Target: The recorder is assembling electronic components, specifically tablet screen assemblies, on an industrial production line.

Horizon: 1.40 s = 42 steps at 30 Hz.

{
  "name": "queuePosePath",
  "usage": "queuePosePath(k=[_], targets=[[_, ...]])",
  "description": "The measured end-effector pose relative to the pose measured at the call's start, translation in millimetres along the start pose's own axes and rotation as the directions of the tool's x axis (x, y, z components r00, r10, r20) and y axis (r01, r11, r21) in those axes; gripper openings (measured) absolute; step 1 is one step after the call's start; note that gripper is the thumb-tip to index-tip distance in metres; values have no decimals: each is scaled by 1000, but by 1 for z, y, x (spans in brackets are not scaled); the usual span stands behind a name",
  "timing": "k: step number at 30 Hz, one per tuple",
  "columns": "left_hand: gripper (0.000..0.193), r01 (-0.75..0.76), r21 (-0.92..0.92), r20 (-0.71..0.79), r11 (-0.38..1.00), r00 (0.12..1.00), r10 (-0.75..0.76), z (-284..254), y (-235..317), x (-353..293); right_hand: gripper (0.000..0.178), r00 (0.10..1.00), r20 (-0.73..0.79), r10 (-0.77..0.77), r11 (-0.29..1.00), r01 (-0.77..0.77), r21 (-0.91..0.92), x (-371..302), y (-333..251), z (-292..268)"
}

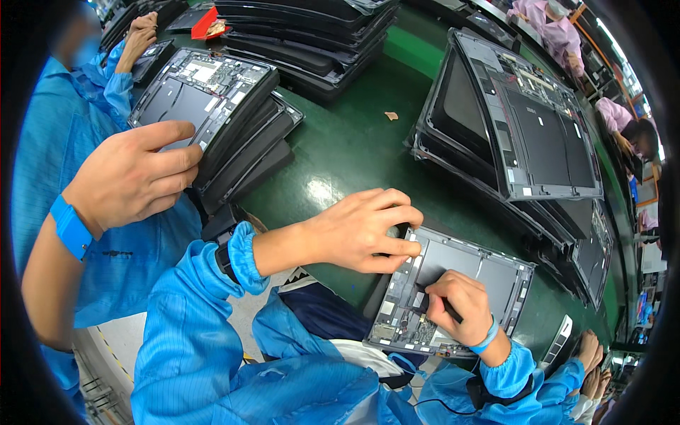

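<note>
An opened laptop base (pixel 467 265) lies before me on the green table, its dark battery and circuit board exposed. My left hand (pixel 365 230) is closed at its upper left corner, fingers and thumb curled over the edge. Over the circuit board (pixel 418 322), my right hand (pixel 462 304) is closed in a pinch around a short black stick-like tool (pixel 451 310). Its tip is hidden among the inner parts. A blue band circles my right wrist, and a dark strap circles my left.
Tall stacks of laptop bases stand at right (pixel 531 120) and at the far side (pixel 304 42). Left, a co-worker's hand (pixel 145 173) rests by another stack (pixel 227 92). A red tray (pixel 209 25), a small tan scrap (pixel 391 115) and a white strip-shaped object (pixel 558 340) lie around.
</note>
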<state>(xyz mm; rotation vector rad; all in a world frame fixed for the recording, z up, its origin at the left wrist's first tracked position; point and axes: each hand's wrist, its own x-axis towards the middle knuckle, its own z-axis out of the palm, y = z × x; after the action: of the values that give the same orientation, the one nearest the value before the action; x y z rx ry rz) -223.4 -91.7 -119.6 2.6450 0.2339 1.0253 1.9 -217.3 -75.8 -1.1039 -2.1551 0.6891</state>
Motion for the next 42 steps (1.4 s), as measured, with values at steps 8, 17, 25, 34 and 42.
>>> queuePosePath(k=[8, 17, 25, 34, 42], targets=[[27, 85, -50, -18, 995, 996, -86, -3, 26, -2, 21, 1000, 15, 17, 999, -18, 38, -10, -7, 5], [35, 118, -67, 159, 991, 982, -106, -2, 43, -15, 6, 944, -125, 305, 952, -305, 18, -8, -16, -1], [31, 85, -124, 205, 989, 977, -59, -5, 39, -17, 2, 968, 23, 249, 948, -248, 201, -11, -24, 9], [26, 12, -140, 218, 990, 976, 19, -6, 34, -12, 5, 903, -50, 427, 883, -404, 237, -17, -26, 10], [20, 69, -200, 186, 977, 982, -31, -4, 34, -12, 5, 907, -94, 411, 881, -369, 295, -19, -20, 14]])
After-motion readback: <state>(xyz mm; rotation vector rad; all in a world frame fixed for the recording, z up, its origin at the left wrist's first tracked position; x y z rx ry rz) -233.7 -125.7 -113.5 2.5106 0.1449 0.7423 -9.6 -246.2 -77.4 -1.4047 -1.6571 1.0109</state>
